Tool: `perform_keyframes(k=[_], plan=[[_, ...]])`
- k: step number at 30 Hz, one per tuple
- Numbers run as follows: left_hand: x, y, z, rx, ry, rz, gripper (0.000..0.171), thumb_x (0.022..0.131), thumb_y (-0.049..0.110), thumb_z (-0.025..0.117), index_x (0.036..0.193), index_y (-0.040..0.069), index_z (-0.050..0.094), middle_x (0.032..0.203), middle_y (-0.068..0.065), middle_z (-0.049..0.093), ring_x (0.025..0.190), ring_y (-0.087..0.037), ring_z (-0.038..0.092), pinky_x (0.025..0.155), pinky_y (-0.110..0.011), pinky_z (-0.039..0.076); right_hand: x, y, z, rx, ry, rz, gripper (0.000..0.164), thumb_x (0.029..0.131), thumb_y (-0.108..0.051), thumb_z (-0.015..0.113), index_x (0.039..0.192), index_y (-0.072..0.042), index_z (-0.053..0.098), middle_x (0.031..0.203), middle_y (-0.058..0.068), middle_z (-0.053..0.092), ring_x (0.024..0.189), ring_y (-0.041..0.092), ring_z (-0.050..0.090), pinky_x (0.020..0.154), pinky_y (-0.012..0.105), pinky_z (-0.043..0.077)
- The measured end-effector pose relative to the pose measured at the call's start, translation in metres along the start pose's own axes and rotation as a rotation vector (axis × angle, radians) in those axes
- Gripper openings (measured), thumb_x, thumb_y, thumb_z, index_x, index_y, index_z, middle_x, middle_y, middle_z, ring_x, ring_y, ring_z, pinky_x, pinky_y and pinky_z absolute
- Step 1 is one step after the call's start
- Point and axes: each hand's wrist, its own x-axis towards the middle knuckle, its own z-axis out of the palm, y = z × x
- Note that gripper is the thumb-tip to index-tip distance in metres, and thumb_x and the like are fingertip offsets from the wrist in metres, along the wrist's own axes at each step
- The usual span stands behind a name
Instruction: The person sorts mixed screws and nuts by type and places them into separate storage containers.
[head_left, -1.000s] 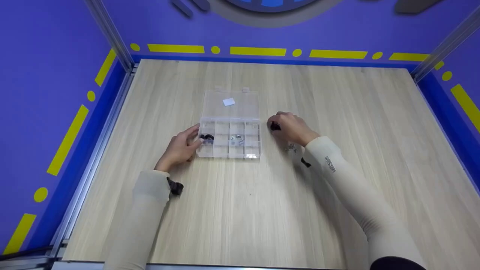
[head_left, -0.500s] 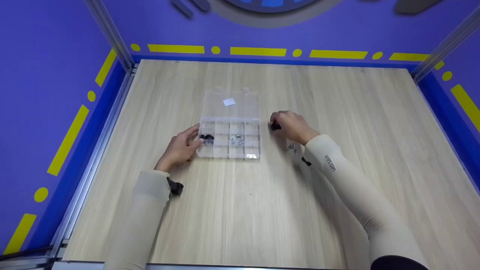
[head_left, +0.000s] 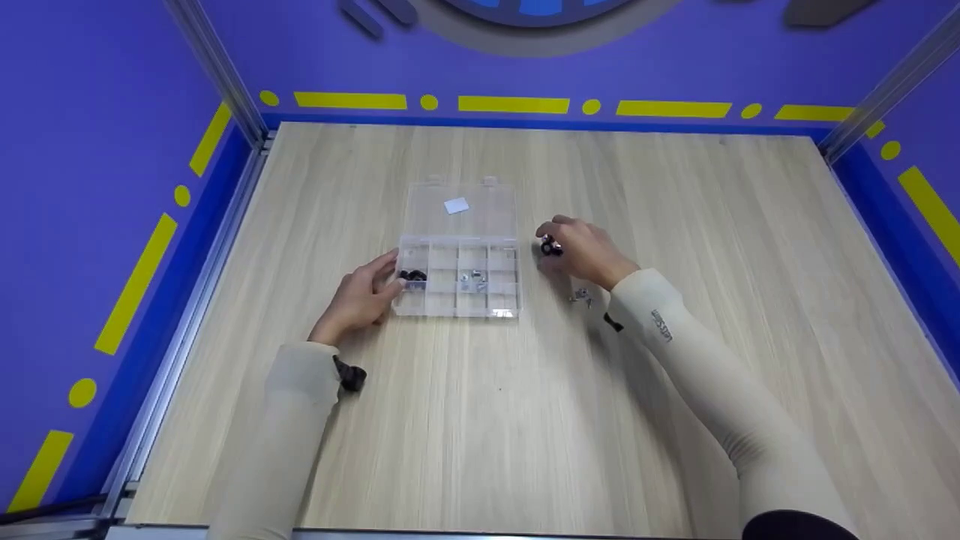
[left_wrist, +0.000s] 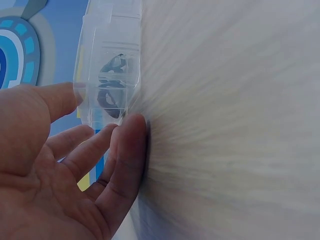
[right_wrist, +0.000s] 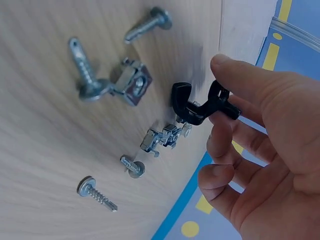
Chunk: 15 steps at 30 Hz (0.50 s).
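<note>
In the head view a clear compartment box (head_left: pixel 442 301) lies with its lid folded back. My left hand (head_left: pixel 358 298) holds the box's left side, thumb at the rim, bent fingers along the wall. Several black wing nuts (left_wrist: pixel 112 95) lie in a left compartment, blurred through the plastic in the left wrist view. Small metal parts (head_left: pixel 474 280) sit in a middle compartment. Right of the box, my right hand (right_wrist: pixel 260 135) pinches a black wing nut (right_wrist: pixel 197 111) between thumb and fingers, low over the table.
Beside my right hand lie loose screws (right_wrist: pixel 97 194) and square metal cage nuts (right_wrist: pixel 134 82), several of them close together. A white label (head_left: pixel 456 205) is on the lid. Blue walls with yellow marks (head_left: pixel 514 104) bound the wooden table (head_left: pixel 465 442).
My right hand has shifted slightly, and the black wing nut has turned and shows more between the fingers. My left hand and the box have stayed in place.
</note>
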Motion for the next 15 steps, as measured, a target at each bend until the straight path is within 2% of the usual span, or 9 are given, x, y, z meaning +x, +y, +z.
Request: perform_keyframes(k=[6, 10, 15], plan=[[-0.0005, 0.0, -0.0002, -0.014, 0.0, -0.006, 0.063, 0.105, 0.025, 0.06, 0.162, 0.014, 0.035, 0.156, -0.01, 0.049, 0.047, -0.016, 0.057, 0.047, -0.026, 0.049, 0.0001, -0.0007, -0.001, -0.01, 0.015, -0.029, 0.037, 0.092, -0.014, 0.079, 0.126, 0.0, 0.071, 0.114, 0.016, 0.064, 0.099, 0.035, 0.066, 0.086, 0.051, 0.055], [-0.0005, 0.0004, 0.0, -0.014, 0.001, -0.013, 0.062, 0.105, 0.026, 0.06, 0.162, 0.014, 0.035, 0.156, -0.009, 0.049, 0.047, -0.017, 0.057, 0.047, -0.027, 0.049, 0.0013, -0.0024, -0.0014, -0.008, -0.004, -0.009, 0.032, 0.093, -0.013, 0.078, 0.122, -0.002, 0.073, 0.108, 0.013, 0.06, 0.091, 0.03, 0.063, 0.081, 0.047, 0.055], [-0.0004, 0.001, 0.0003, -0.02, -0.004, -0.016, 0.063, 0.106, 0.027, 0.059, 0.162, 0.016, 0.034, 0.156, -0.008, 0.048, 0.047, -0.015, 0.056, 0.048, -0.028, 0.05, 0.0027, -0.0045, -0.0026, -0.021, -0.047, 0.023, 0.028, 0.091, -0.016, 0.081, 0.115, -0.003, 0.075, 0.107, 0.012, 0.058, 0.09, 0.029, 0.061, 0.081, 0.045, 0.054]])
